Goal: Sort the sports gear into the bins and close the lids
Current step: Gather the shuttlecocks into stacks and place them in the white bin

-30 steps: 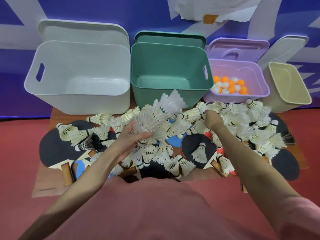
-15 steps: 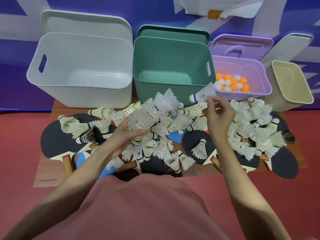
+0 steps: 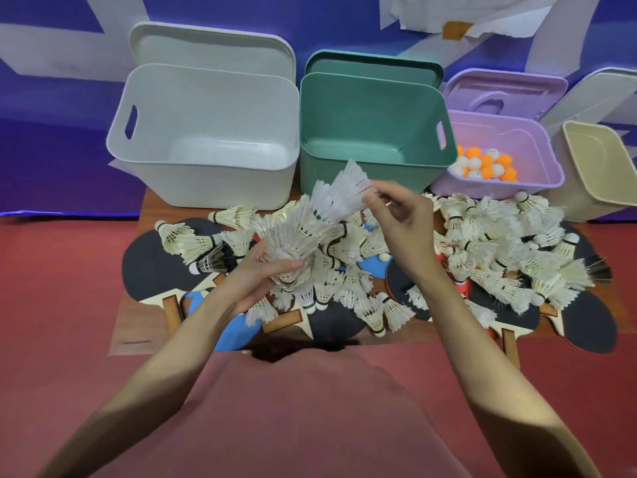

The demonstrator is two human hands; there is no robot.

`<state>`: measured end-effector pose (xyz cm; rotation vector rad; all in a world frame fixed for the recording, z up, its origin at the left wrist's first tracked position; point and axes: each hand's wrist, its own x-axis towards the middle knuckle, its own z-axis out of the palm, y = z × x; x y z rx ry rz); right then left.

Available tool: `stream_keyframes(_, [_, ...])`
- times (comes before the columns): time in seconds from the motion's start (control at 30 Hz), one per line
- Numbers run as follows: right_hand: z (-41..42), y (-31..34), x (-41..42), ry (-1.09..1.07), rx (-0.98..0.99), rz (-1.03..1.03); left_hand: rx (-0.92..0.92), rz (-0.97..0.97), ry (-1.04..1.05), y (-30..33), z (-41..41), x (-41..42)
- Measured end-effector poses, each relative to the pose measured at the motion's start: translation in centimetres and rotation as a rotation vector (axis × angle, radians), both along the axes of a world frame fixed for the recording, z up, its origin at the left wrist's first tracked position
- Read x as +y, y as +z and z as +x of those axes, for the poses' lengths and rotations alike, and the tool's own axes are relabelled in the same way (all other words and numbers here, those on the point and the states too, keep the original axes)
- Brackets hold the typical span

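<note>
Feathery shuttlecock stack [image 3: 303, 232] is gripped in the left hand [image 3: 265, 274], right hand [image 3: 396, 219] pinching its top one, just before the green bin [image 3: 375, 132]. Only ping-pong balls [image 3: 482, 165], right of it, look sorted; paddles [image 3: 155, 267], lids [image 3: 374, 69] remain.

You wear a plain dusty-pink top [image 3: 303, 419] that fills the lower middle of your view as a smooth rounded fold, and both your forearms are bare down to your left hand [image 3: 255, 274] and right hand [image 3: 401, 222], without rings, watch or gloves.
</note>
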<state>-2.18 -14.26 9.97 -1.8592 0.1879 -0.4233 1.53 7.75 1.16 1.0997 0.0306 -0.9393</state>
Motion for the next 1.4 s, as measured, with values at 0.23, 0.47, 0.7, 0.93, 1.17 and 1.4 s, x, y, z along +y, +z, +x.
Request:
stream_keyframes(0.23, [0.5, 0.9, 2.8, 0.037, -0.107, -0.015, 0.094, -0.027, 0.079, -0.4, -0.2, 3.2])
stream_keyframes(0.47, [0.3, 0.1, 4.7, 0.000, -0.102, -0.016, 0.027, -0.072, 0.100, 0.6, -0.3, 5.9])
stream_keyframes(0.7, [-0.3, -7.2, 6.0, 0.123, 0.290, -0.501, 0.014, -0.082, 0.057, 0.0, 0.6, 9.2])
stream_keyframes(0.93, [-0.4, -13.3, 7.0, 0.512, 0.687, -1.064, -0.020, -0.077, 0.012, -1.1, 1.6, 11.5])
stream_keyframes(1.17, [0.8, -12.0, 5.5, 0.334, 0.693, -0.920, -0.039, -0.098, 0.008, -1.2, 2.9, 12.4])
stream_keyframes(1.4, [3.0, -6.1, 3.9, -0.144, 0.219, -0.580, -0.069, -0.080, -0.008, -0.3, 4.2, 11.6])
